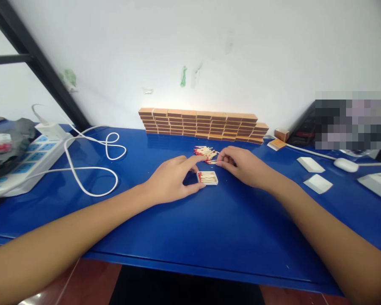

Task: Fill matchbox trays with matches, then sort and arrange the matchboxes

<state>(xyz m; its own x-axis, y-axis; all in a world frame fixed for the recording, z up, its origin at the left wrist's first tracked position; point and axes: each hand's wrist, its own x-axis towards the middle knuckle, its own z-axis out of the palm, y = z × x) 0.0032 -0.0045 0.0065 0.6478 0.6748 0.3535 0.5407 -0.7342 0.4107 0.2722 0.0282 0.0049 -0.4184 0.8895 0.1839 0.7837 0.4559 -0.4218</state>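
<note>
A small open tray (207,178) of red-tipped matches lies on the blue table (190,228). My left hand (171,180) holds the tray's left side between thumb and fingers, its index finger stretched toward a loose pile of matches (205,152) just behind. My right hand (241,165) rests to the right of the pile, its fingertips pinched on a few matches at the pile's near edge.
A long stacked wall of matchboxes (203,125) stands at the back. Two white box sleeves (317,183) and a mouse (346,164) lie to the right. A power strip (28,159) with a looping white cable (92,169) fills the left.
</note>
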